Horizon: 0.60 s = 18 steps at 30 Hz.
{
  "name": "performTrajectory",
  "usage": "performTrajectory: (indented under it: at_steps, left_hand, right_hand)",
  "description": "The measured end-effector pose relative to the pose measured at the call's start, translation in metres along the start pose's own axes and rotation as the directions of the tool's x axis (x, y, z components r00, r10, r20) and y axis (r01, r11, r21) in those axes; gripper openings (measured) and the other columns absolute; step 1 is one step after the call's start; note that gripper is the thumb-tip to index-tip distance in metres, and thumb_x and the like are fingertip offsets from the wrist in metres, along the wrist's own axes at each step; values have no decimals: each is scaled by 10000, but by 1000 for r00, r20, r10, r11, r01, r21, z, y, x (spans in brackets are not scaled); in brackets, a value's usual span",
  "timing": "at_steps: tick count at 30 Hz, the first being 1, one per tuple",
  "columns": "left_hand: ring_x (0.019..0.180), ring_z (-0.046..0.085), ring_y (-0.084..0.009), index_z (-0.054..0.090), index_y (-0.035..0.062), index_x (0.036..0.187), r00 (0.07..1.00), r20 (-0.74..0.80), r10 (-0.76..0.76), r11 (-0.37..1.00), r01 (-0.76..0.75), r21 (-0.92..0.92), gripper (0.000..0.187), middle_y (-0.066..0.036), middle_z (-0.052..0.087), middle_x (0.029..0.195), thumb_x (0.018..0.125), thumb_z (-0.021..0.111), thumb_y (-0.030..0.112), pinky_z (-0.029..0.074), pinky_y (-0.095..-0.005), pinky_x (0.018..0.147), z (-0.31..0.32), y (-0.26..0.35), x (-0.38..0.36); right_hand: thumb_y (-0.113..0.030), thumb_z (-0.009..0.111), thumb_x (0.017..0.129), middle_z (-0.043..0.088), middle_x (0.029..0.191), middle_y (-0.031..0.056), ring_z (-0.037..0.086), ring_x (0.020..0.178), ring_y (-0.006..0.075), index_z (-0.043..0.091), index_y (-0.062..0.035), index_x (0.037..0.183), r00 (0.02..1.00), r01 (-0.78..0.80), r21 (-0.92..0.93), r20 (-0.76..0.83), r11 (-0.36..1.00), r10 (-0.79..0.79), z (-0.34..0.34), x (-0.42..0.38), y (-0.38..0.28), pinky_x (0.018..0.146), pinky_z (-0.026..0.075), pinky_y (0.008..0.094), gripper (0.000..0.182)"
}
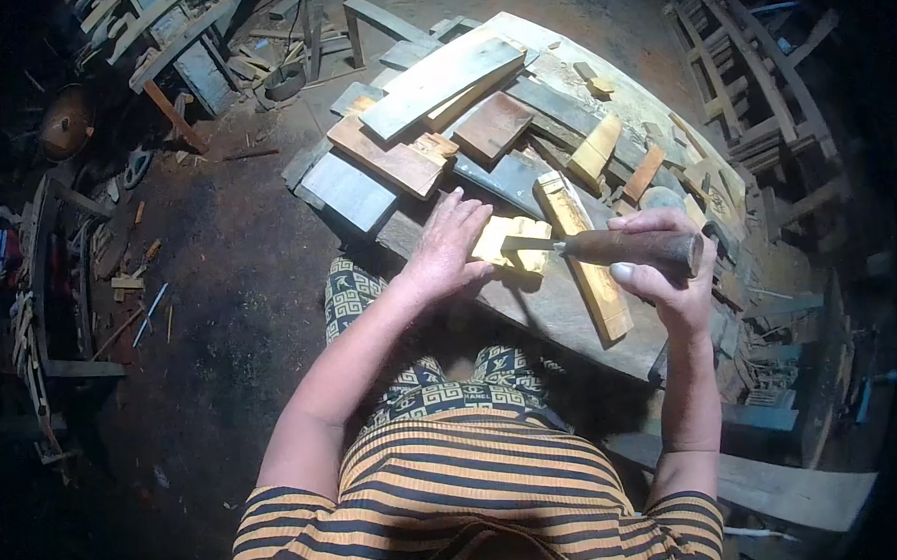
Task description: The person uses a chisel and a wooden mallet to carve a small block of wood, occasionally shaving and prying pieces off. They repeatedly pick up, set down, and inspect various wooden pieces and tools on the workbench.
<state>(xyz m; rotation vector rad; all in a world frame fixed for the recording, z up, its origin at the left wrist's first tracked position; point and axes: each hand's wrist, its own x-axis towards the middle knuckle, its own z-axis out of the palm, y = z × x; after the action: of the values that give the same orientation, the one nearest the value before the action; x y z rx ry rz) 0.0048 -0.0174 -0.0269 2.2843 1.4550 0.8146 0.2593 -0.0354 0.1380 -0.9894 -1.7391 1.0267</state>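
My right hand (668,260) is wrapped round the brown wooden handle of a chisel (632,247). The chisel's metal blade points left, its tip over a small yellow wood block (512,245) with a notched, carved shape. My left hand (452,242) holds the left end of this block down on the bench, thumb at its lower side and fingers at its upper side. A long yellow wood strip (597,284) lies slantwise on the bench, passing below the chisel.
Boards lie stacked across the bench (622,357), among them a pale plank (430,96) and a reddish-brown block (494,128). Wood offcuts (644,171) are scattered at the right. Wooden racks (750,77) stand at the far right, and wood scraps lie on the dark floor.
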Motion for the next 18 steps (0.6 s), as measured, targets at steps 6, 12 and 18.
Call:
performTrajectory:
  at_steps: [6,12,18]
  left_hand:
    - [1335,291,-366,436,38,1303,999,24,27,999,-26,-38,762,-157,438,1320,651,786,221,255,-448,1117,-3,-5,2]
    - [1334,296,-355,376,52,1353,998,54,23,997,-26,70,879,-172,443,1307,634,790,344,254,-438,1115,-13,9,11]
    - [1121,540,-322,335,88,1378,953,-284,103,845,-234,-480,842,-177,541,1210,699,766,340,437,-403,930,-20,101,49]
  right_hand:
    - [-220,800,581,670,863,69,634,811,130,654,-4,867,999,-16,-121,32,993,20,-4,20,-4,742,475,246,387]
    - [-129,809,583,671,823,51,630,769,101,659,-5,858,996,18,-140,95,990,-5,7,34,-14,714,482,235,337]
    - [-113,802,612,668,810,44,628,771,107,644,-5,860,995,-15,-88,99,996,24,9,34,-12,714,488,239,314]
